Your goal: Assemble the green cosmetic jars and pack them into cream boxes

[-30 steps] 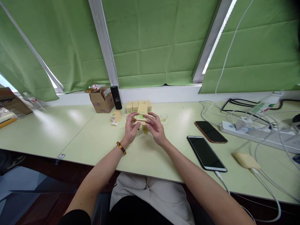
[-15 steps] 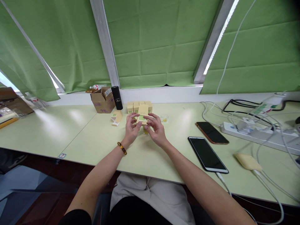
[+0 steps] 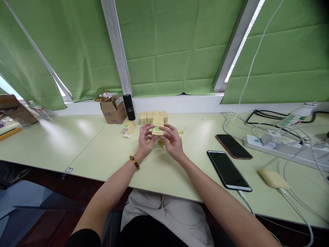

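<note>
Between my two hands is a small cream cardboard box (image 3: 158, 120) with a green panel on its front. My left hand (image 3: 146, 140) grips its left side with thumb and fingers. On the other side my right hand (image 3: 173, 142) holds it the same way. Just below the box a small clear container with something yellow (image 3: 161, 143) stands on the table, partly covered by my fingers. Behind my hands sits a row of several similar cream boxes (image 3: 150, 116). An opened cream carton (image 3: 128, 129) lies to the left, and another clear container (image 3: 181, 130) to the right.
A brown cardboard box (image 3: 113, 110) and a black cylinder (image 3: 129, 107) stand at the back of the table. To the right lie two phones (image 3: 229, 170), a yellowish charger (image 3: 272, 178), a white power strip (image 3: 282, 151) and tangled cables. Green blinds (image 3: 174, 48) hang behind.
Both hands still hold the box, which now tilts a little differently. The clear container under it shows slightly more. The view has shifted a little.
</note>
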### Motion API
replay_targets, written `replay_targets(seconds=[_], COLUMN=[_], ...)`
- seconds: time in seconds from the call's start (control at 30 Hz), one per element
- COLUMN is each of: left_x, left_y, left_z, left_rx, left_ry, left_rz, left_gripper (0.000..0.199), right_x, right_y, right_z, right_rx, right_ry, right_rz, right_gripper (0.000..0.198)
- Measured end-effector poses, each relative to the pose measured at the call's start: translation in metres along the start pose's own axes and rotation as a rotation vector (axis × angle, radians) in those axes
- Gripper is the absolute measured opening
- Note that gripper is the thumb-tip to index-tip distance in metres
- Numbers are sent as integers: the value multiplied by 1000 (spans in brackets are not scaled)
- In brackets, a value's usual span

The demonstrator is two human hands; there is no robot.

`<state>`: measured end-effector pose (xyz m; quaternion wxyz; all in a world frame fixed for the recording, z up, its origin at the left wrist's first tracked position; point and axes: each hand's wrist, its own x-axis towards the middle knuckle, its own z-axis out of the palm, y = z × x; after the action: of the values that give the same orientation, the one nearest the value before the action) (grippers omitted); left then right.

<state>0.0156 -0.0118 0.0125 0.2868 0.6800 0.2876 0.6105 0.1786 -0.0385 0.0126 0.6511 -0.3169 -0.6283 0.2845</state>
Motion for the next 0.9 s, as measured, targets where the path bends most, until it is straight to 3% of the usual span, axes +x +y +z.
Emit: replay_targets(seconds=[0.37, 0.63, 0.77, 0.9], left_x=[-1, 0, 1, 4], left_y=[2, 11, 9, 1], left_z=[3, -1, -2, -4], left_rx=[105, 341, 350, 252], left_ry=[70, 95, 152, 185], left_rz=[60, 248, 218, 86], left_gripper=[36, 46, 48, 42], right_x=[1, -4, -7, -11], right_y=[1, -5, -5, -2], right_z=[1, 2, 2, 2], right_rx=[-46, -217, -303, -366], right_ry=[9, -132, -214, -340], right_rz=[3, -211, -292, -346], right_gripper=[37, 39, 43, 38])
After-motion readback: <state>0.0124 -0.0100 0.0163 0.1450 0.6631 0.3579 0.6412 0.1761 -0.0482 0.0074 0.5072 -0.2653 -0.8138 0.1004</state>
